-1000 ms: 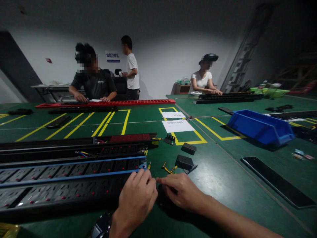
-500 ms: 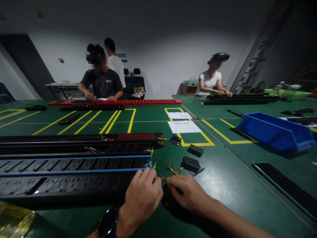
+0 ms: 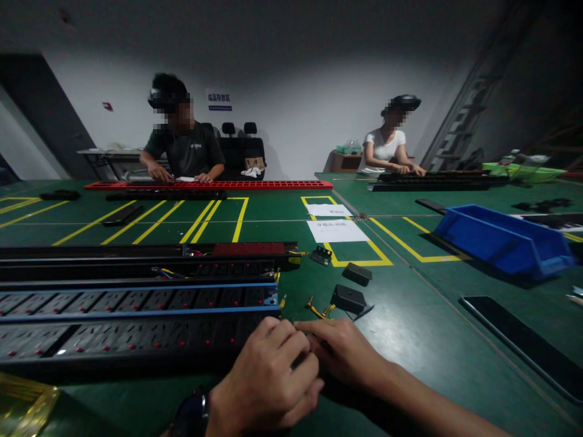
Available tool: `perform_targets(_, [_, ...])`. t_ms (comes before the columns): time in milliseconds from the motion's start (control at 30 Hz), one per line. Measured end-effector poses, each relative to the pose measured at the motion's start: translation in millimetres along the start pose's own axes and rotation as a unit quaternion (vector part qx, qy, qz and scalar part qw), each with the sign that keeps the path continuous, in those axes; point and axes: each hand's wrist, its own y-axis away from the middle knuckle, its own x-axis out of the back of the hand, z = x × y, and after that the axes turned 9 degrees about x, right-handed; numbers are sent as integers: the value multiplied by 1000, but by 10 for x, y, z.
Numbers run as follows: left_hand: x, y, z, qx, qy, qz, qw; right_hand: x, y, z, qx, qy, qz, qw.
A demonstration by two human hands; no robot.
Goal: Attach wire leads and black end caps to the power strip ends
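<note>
My left hand (image 3: 268,379) is curled into a loose fist at the right end of a long black socket strip (image 3: 136,337) with red dots. Its fingers press against my right hand (image 3: 344,352), which is also closed, fingertips pinched toward the left hand. What the two hands hold between them is hidden. A yellow-green wire with brass ends (image 3: 319,311) lies just beyond my right hand. Two small black end caps (image 3: 350,299) (image 3: 357,274) sit behind it. A second strip with blue rails (image 3: 136,298) lies behind the first.
More black strip housings (image 3: 136,258) lie further back. A blue bin (image 3: 503,240) stands at the right, a flat black plate (image 3: 523,346) near the right edge. Paper sheets (image 3: 336,230) lie in a yellow-marked box. Two people sit working across the green table at a red strip (image 3: 204,186) and a black strip (image 3: 432,180).
My left hand has closed further and slid right and nearer, now overlapping my right hand. The standing person behind the seated worker has left the view.
</note>
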Motion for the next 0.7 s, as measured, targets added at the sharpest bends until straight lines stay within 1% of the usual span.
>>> perform_targets(67, [8, -7, 7, -64, 1, -51, 997, 3, 6, 0, -4, 10, 0, 1000])
perform_targets(100, [13, -12, 4, -80, -4, -71, 994, 5, 9, 1, -4, 12, -1, 1000])
perform_targets(167, [21, -18, -11, -86, -14, -102, 991, 10, 12, 2, -4, 12, -2, 1000])
perform_targets(233, [15, -15, -27, -78, -22, -118, 990, 13, 9, 3, -6, 11, 0, 1000])
perform_targets(333, [-26, 3, -30, -70, -33, -119, 990, 11, -4, 2, -7, 13, 8, 1000])
perform_targets(467, [-71, 15, -18, -67, -51, -100, 991, 7, -19, -7, -4, 6, 11, 1000])
perform_targets(633, [-59, 8, -34, -51, -44, -128, 990, 11, -12, -2, -1, 14, 15, 1000])
perform_targets(700, [-59, 1, -33, -60, -50, -108, 991, 15, -8, 3, 1, 14, 13, 1000])
